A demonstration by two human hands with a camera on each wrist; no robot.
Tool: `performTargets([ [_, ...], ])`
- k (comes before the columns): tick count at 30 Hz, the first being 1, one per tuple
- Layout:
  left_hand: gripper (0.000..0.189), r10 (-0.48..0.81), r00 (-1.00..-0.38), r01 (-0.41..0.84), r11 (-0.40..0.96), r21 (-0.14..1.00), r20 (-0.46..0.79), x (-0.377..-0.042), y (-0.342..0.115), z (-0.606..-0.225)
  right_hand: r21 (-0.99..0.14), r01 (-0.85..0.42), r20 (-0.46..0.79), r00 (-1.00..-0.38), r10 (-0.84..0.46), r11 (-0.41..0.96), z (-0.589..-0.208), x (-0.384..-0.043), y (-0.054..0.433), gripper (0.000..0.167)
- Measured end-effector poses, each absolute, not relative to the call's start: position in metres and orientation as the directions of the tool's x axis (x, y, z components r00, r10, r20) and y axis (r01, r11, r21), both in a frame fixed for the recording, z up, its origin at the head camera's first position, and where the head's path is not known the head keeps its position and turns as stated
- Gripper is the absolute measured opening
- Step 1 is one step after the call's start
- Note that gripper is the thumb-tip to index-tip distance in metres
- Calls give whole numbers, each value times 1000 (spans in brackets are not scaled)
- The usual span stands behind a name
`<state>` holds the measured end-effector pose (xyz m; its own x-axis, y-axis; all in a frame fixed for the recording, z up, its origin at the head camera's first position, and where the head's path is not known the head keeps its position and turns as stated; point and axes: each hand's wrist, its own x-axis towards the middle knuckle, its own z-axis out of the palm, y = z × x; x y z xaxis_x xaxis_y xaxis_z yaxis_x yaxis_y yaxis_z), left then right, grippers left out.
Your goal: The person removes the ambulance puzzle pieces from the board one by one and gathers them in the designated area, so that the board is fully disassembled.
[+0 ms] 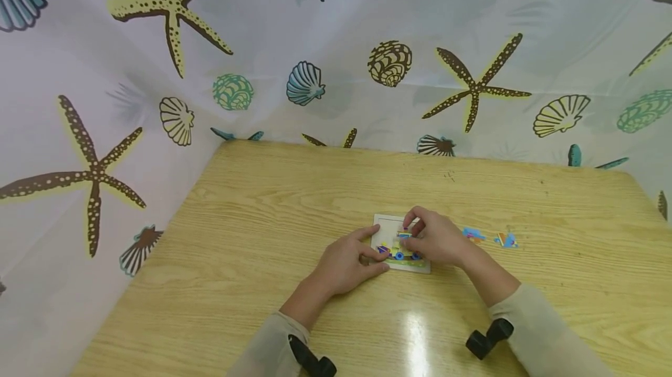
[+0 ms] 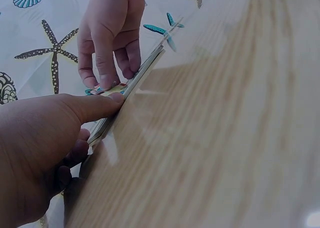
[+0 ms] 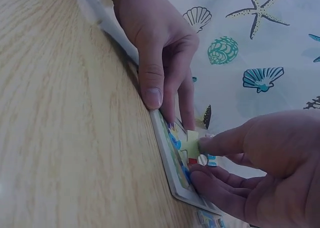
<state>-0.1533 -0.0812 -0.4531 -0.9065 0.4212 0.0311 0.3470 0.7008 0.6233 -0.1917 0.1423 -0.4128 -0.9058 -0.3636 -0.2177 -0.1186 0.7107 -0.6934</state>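
Note:
A small white puzzle board (image 1: 385, 224) lies flat on the wooden table (image 1: 252, 219), with colourful pieces set along its lower half. My left hand (image 1: 349, 257) rests at the board's left edge, thumb and fingertips (image 3: 154, 95) pressing on it. My right hand (image 1: 438, 240) hovers over the board's right side. It pinches a small yellowish puzzle piece (image 3: 191, 140) between thumb and forefinger, just above the board (image 3: 167, 163). In the left wrist view the right hand's fingertips (image 2: 102, 80) touch down on the board (image 2: 145, 70).
Two loose puzzle pieces (image 1: 473, 234) (image 1: 506, 240) lie on the table just right of my right hand. A pale curtain (image 1: 315, 44) printed with starfish and shells hangs around the table's far and left sides. Black wrist mounts (image 1: 488, 336) sit on both sleeves.

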Motion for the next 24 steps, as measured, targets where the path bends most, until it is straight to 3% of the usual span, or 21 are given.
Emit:
performTargets([
  [3,28,420,-907,345,706,619,27,-153,-81,-454,-735,-93,-226,-901,-372,671,-413,-190,145,18],
  [13,28,413,-910,335,708,622,20,-153,-80,-450,-857,-37,-200,-896,-397,514,-415,-188,162,16],
  [19,28,417,-908,347,704,620,34,-154,-80,-453,-920,59,-223,-893,-392,389,-420,-186,174,27],
  [24,28,416,-909,345,694,632,39,-153,-81,-453,-926,76,-228,-894,-385,370,-419,-183,183,36],
])
